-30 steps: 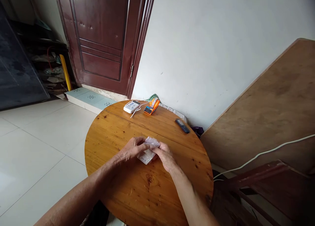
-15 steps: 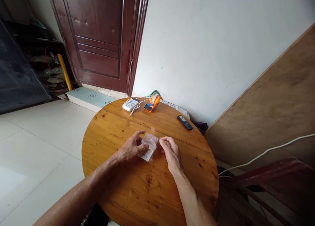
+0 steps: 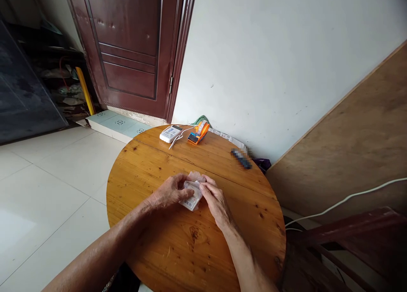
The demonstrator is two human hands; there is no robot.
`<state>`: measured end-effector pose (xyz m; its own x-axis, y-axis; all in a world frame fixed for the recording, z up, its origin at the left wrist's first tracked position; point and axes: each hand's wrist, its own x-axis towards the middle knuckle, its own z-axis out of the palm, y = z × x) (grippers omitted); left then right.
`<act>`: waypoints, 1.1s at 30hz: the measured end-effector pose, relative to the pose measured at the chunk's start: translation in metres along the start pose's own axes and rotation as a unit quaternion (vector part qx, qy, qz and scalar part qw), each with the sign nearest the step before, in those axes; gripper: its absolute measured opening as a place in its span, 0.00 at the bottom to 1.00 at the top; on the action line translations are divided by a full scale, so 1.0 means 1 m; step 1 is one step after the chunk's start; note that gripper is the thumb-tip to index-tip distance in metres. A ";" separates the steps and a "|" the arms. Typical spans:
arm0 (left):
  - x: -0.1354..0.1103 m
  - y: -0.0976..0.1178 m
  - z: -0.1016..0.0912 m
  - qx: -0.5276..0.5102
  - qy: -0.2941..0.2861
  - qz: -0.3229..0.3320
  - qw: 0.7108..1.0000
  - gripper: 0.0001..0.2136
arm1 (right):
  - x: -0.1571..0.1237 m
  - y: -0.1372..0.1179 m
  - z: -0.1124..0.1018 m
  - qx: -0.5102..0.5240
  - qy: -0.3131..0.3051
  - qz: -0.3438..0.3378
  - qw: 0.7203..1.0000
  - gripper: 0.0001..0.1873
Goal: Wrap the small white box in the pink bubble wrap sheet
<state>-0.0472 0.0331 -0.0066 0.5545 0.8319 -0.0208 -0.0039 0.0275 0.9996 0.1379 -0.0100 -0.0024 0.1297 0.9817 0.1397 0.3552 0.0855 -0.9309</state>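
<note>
Near the middle of the round wooden table (image 3: 140, 173) lies a small white box in clear plastic wrap (image 3: 191, 202), with barcode-like print on its near end. My left hand (image 3: 171, 192) holds it from the left, thumb across its top. From the right, my right hand (image 3: 216, 198) pinches the crumpled far part of the wrap between thumb and fingers. Some of my fingertips are hidden behind the plastic.
At the table's far side are a white device with a cable (image 3: 171, 134) and an orange tape dispenser (image 3: 199, 133). A dark, pixelated object (image 3: 241, 158) lies at the far right edge. Behind stand a white wall (image 3: 270, 63) and a dark red door (image 3: 127, 50).
My right hand has moved left onto the wrap and now grips its edge. The upright clear flap has folded down. My left hand keeps its hold; the view has shifted slightly.
</note>
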 end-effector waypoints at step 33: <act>-0.001 0.003 -0.004 -0.027 -0.089 -0.015 0.996 0.26 | 0.018 0.003 -0.002 0.127 0.072 0.132 0.980 0.29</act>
<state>-0.0510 0.0344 -0.0035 0.6930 0.7197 -0.0425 -0.0277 0.0855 0.9959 0.1431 0.0080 -0.0017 0.3217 0.9428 -0.0879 0.0518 -0.1103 -0.9925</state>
